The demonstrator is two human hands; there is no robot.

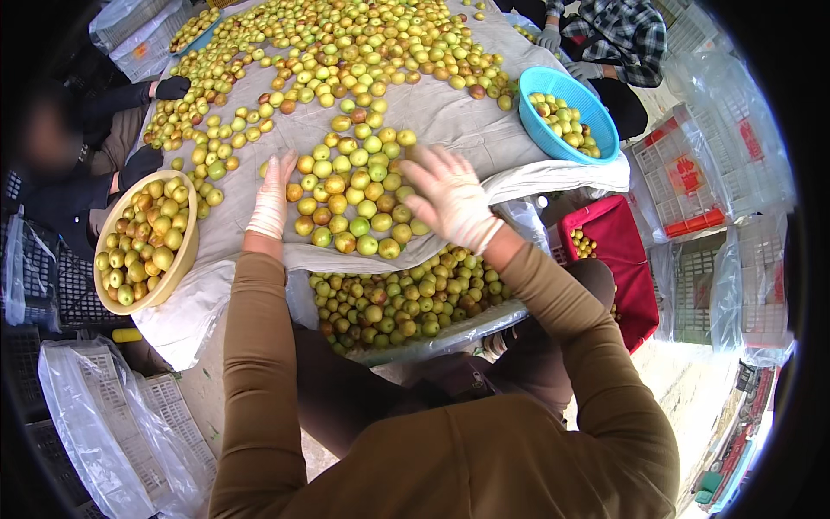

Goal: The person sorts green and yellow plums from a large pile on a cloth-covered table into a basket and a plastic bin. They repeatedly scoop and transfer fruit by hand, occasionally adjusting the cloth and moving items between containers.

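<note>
Gloved in a thin whitish glove, my left hand [272, 194] stands on edge on the cloth-covered table, along the left side of a cluster of yellow-green and reddish jujube-like fruits [355, 188]. My right hand [450, 194], gloved the same way, is over the right side of the cluster, palm down with fingers spread, slightly blurred; whether it touches fruit under it cannot be told. Neither hand grips a fruit. Below the table edge, in front of my lap, a plastic-lined container [447, 337] holds many of the same fruits [408, 298].
A cream basin [193, 224] of fruit sits left, a blue basket [538, 146] of fruit right. A large fruit pile [389, 39] covers the far table [467, 123]. Co-workers' gloved hands show left [172, 88] and upper right [583, 70]. A red-lined container [639, 279] and crates [681, 172] stand right.
</note>
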